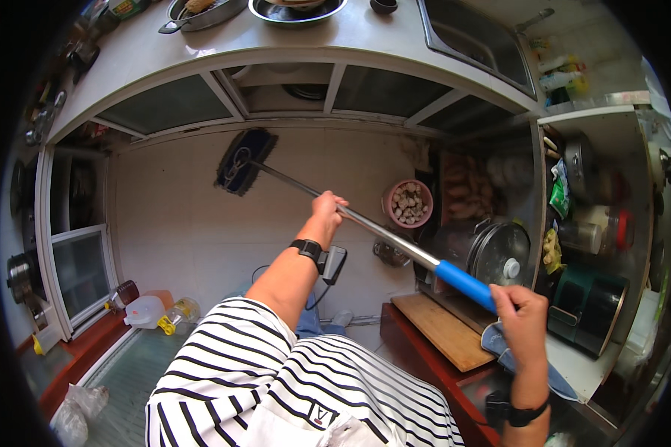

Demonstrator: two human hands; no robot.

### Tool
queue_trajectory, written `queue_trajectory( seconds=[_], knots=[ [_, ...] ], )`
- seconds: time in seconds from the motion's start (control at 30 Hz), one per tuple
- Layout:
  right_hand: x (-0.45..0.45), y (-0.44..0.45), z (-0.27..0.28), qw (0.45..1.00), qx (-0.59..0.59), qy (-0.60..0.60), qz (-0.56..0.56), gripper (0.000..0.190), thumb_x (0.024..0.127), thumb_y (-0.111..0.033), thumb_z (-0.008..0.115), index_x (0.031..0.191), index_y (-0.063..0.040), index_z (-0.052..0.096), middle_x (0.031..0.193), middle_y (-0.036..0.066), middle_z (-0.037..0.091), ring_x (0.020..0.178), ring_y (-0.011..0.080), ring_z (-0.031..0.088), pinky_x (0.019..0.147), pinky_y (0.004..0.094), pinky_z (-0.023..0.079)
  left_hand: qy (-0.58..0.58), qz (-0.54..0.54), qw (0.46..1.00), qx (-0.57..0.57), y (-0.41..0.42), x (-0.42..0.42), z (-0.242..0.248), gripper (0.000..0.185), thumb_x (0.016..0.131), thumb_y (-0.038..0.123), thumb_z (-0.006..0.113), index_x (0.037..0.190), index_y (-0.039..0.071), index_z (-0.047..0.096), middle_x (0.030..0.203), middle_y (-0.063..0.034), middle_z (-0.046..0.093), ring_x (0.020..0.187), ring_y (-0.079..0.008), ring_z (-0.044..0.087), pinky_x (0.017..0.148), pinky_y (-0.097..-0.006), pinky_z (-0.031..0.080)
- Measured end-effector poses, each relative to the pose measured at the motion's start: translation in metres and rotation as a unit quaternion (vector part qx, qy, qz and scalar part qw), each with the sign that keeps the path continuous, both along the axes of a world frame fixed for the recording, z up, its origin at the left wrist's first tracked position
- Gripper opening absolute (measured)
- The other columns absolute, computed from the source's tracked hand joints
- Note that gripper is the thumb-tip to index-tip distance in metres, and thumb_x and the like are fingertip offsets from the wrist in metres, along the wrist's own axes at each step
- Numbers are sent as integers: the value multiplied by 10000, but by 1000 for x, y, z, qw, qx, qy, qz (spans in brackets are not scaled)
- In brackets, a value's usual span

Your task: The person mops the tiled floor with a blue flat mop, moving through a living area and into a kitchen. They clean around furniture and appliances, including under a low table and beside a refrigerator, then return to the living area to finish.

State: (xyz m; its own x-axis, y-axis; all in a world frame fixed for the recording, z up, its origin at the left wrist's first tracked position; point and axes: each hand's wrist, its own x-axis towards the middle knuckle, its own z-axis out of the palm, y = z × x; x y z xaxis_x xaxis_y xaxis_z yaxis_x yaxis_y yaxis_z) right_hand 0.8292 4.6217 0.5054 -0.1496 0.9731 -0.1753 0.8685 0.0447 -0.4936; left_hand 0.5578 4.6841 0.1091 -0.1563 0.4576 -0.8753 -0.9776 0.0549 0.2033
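Observation:
A flat mop with a metal pole (388,234) slants across the view in front of me. My left hand (328,209) is wrapped around the middle of the pole. Farther up, my right hand (519,313) grips the blue handle sleeve (465,284) near its end. The mop head (246,161), dark blue with a grey fringe, lies on the pale tiled floor (173,201) close to the base of the counter cabinets. Both wrists carry black straps, and a grey device hangs at the left one.
A pink bucket of garlic bulbs (408,204) stands right of the pole, near a large lidded pot (497,254). A wooden cutting board (442,332) lies on a red surface. Plastic bottles (145,311) stand at left. Above are a counter (363,33) and a sink (469,39).

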Motion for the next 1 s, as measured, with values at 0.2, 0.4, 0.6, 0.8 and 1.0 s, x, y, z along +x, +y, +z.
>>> queue_trajectory(
  seconds=[0.2, 0.4, 0.6, 0.8, 1.0],
  knots=[
    [54, -53, 24, 982, -58, -42, -176, 204, 850, -122, 690, 793, 72, 665, 616, 82, 598, 598, 102, 531, 564, 278, 420, 59, -181, 976, -108, -15, 83, 25, 173, 866, 30, 417, 700, 18, 467, 556, -127, 469, 446, -238, 480, 408, -395, 412],
    [104, -138, 65, 935, -54, -53, -346, 228, 926, -149, 620, 783, 20, 676, 564, 11, 535, 391, 59, 408, 369, 236, 273, -1, -338, 937, -87, 1, 214, 51, 197, 922, 57, 381, 783, 3, 509, 617, -137, 531, 466, -272, 557, 439, -396, 464],
    [35, -133, 75, 949, -21, -49, -310, 181, 909, -124, 652, 934, 47, 705, 775, 54, 676, 739, 109, 587, 701, 277, 486, -62, -458, 887, -13, 53, 260, 37, 206, 978, 59, 337, 1082, -35, 488, 674, -126, 535, 500, -239, 536, 489, -384, 519],
    [64, -89, 75, 961, 57, -132, -235, 177, 902, -71, 642, 781, 59, 646, 683, 39, 620, 666, 73, 519, 623, 247, 426, -114, -370, 916, 102, 75, 250, 42, 116, 948, 67, 413, 874, 13, 483, 645, -86, 496, 593, -230, 544, 602, -408, 561],
    [45, -33, 120, 974, 17, -140, -180, 147, 836, -55, 680, 749, 60, 655, 631, 66, 604, 595, 95, 515, 576, 248, 403, -107, -311, 938, 105, 63, 185, 60, 155, 953, 81, 422, 857, 13, 522, 743, -121, 555, 715, -289, 601, 712, -458, 566]
  ],
)
